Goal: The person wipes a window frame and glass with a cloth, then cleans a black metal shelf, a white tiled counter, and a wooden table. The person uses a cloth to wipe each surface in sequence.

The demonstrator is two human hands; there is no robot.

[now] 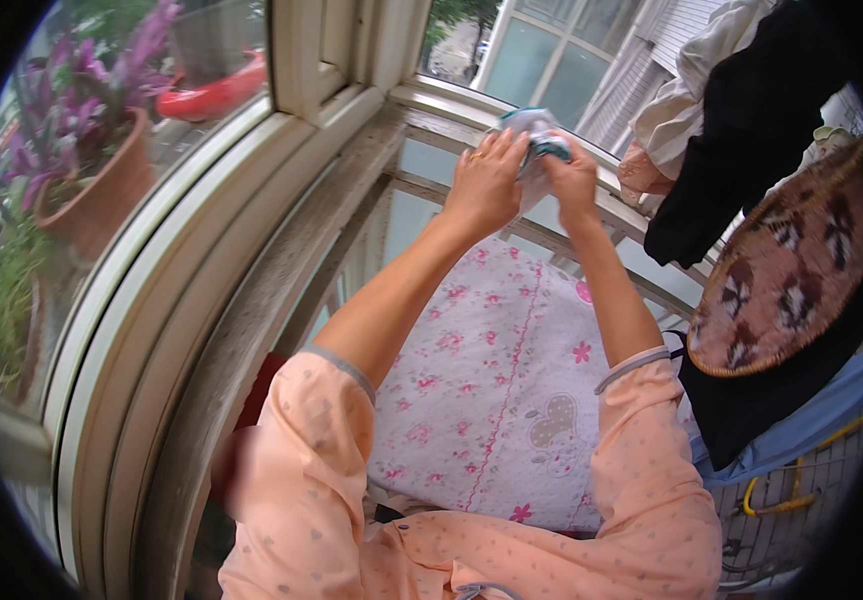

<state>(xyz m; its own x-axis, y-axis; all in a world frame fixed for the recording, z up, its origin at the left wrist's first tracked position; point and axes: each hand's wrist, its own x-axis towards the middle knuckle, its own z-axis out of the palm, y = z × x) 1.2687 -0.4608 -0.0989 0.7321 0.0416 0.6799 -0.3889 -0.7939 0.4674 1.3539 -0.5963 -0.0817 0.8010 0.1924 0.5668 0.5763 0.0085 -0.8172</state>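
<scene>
Both of my hands are raised at the far window corner, holding one crumpled white and teal cloth (532,124) between them. My left hand (485,180) grips its left side, with a ring on one finger. On the cloth's right side, the fingers of my right hand (572,176) are curled around it. A pale part of the cloth hangs down between the hands. Below my forearms lies a white fabric cover (476,375) with pink flowers and a heart pattern.
Window frames and a worn ledge (266,300) curve along the left. Behind the glass stand a terracotta pot (105,199) and a red dish (213,94). At right hang black clothing (746,120), a pale garment (679,112) and a brown patterned furry item (791,277), above a wire rack (791,517).
</scene>
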